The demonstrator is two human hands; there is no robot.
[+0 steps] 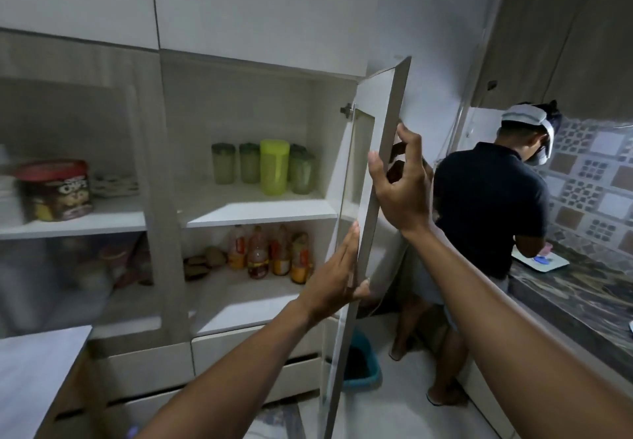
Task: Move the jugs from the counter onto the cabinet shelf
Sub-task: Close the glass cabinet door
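The cabinet door point(376, 178) stands wide open, edge-on to me. My right hand point(402, 185) curls around its outer edge near the dark handle. My left hand point(334, 277) lies flat against the door's inner side lower down, fingers together. On the upper cabinet shelf point(260, 210) stand several green lidded jugs point(223, 168), a tall lime-yellow jug point(274, 167) among them. No jug is in either hand.
The lower shelf holds several bottles point(274, 253). A red snack tin point(54, 190) sits in the left compartment. A person in a dark shirt point(486, 205) works at the marbled counter point(575, 298) on the right. A teal bin point(359, 359) stands on the floor behind the door.
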